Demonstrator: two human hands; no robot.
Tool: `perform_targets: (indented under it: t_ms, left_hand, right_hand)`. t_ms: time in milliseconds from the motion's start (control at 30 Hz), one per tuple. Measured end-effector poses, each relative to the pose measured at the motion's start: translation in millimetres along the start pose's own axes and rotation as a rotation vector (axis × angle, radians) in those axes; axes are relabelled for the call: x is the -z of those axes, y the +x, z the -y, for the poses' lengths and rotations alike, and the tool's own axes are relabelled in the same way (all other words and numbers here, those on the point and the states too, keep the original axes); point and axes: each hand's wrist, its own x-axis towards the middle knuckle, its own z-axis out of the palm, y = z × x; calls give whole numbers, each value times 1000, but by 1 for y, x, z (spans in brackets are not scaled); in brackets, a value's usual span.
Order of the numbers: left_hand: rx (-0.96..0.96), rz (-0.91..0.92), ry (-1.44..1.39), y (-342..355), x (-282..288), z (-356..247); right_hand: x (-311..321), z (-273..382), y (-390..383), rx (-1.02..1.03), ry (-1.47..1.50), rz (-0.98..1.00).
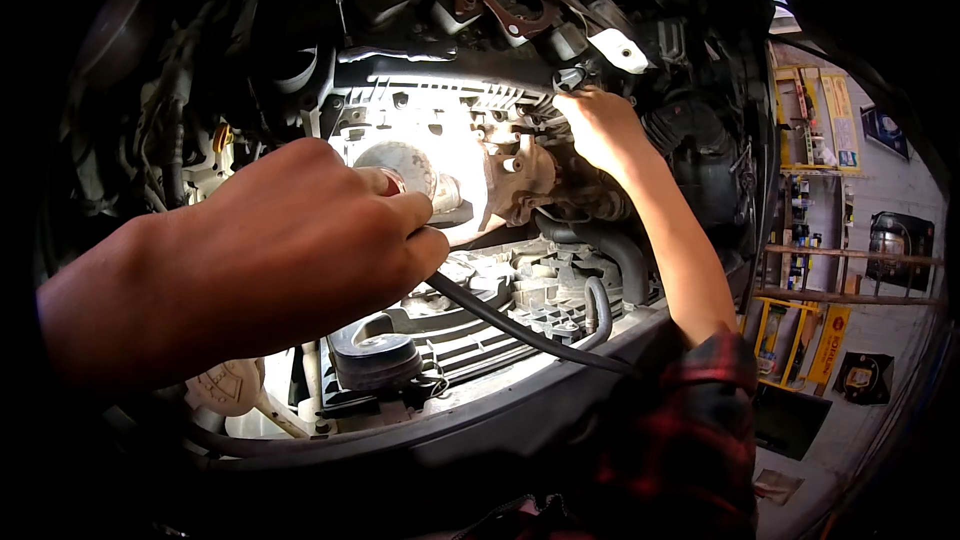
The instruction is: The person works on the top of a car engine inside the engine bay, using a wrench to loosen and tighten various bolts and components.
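Note:
I am working inside the engine bay of a vehicle. My left hand (310, 230) reaches in from the left with its fingers curled closed in front of the brightly lit engine; what they hold is hidden. A black cable or hose (520, 335) comes out from beneath that hand and runs to the lower right. Further back on the right, my right hand (605, 130) is closed at a small dark and silvery part (570, 79), near the end of a black ribbed cover (450, 72). What its fingers grip does not show. Between the hands is a rusty brown metal housing (522, 178).
A round black part (375, 358) and a pale cap (226, 387) are near the front edge (430, 437). A curved black hose (622, 260) is below my right forearm. Dark hoses and wiring crowd the left. Beyond the right side stand yellow-framed shelves (800, 330).

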Motion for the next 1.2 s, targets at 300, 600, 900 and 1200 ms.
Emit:
perform_targets:
  t_ms: [300, 600, 900, 1200]
  left_hand:
    - [-12, 32, 37, -1, -3, 1]
    - [44, 147, 59, 1, -1, -1]
    - [37, 88, 71, -1, -5, -2]
    - [10, -27, 88, -4, -8, 0]
  right_hand:
    - [-14, 2, 0, 117, -54, -157]
    - [-22, 8, 0, 114, 3, -147]
    - [-22, 6, 2, 110, 25, -132]
    - [-30, 10, 9, 144, 17, -132]
